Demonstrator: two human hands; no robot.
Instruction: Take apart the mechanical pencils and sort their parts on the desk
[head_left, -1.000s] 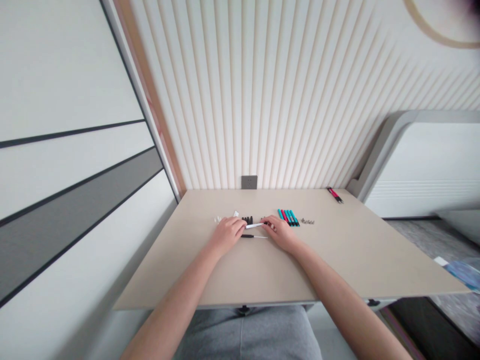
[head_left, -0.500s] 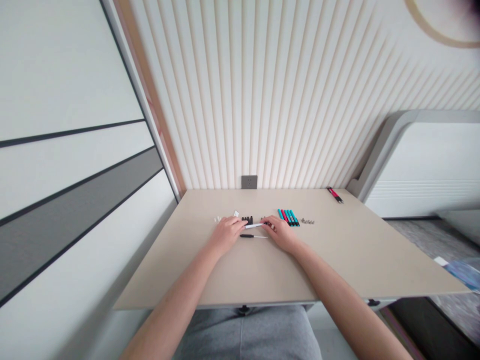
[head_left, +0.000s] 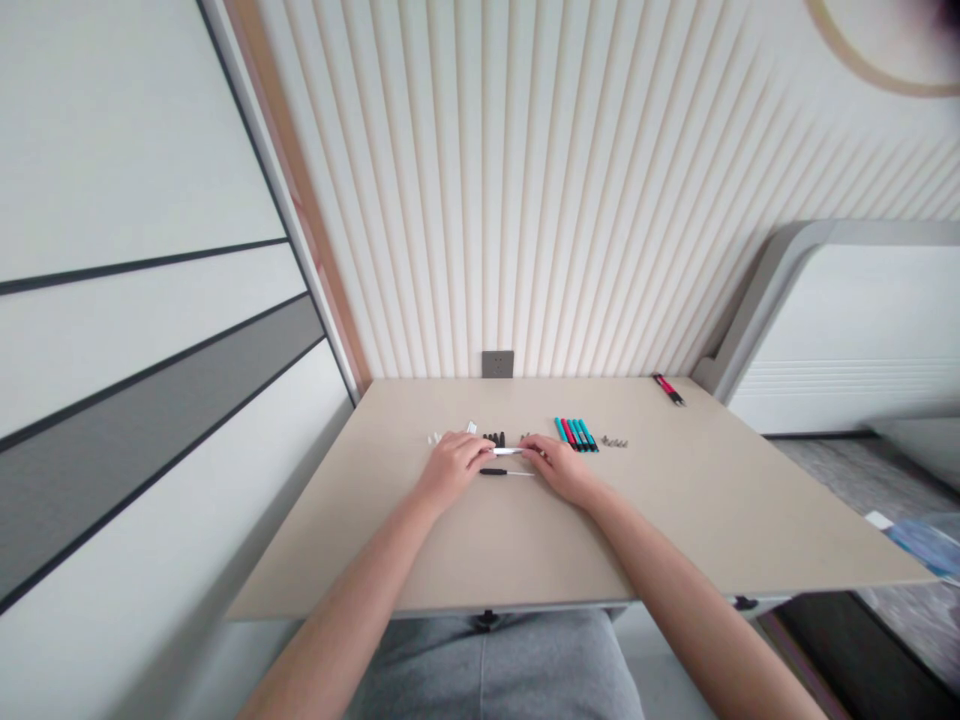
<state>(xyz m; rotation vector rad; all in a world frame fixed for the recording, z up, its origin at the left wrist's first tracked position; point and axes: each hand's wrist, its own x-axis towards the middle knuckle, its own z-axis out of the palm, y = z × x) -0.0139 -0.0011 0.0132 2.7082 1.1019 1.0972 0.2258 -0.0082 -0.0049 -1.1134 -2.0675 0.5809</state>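
My left hand (head_left: 450, 465) and my right hand (head_left: 556, 466) face each other over the desk, fingers closed around the two ends of a slim white pen-like tube (head_left: 508, 452). The tube lies almost level between them, its ends hidden by fingertips. Just in front of it rests a thin piece with a thick black end (head_left: 493, 472) and a pale narrow shaft. Behind the tube stand several short black parts (head_left: 495, 439) in a row. Small white pieces (head_left: 471, 427) lie beyond my left hand. Some small parts (head_left: 526, 438) are partly covered by my right hand.
Right of my right hand lie several teal and red pen barrels (head_left: 577, 435) side by side, then small metallic parts (head_left: 615, 442). Red and black pens (head_left: 669, 389) lie at the desk's far right. A socket (head_left: 498, 364) is on the wall behind the beige desk (head_left: 420, 560).
The white tube has turned slightly to lie more level, and a little less of it shows between my hands. Both hands keep nearly the same place.
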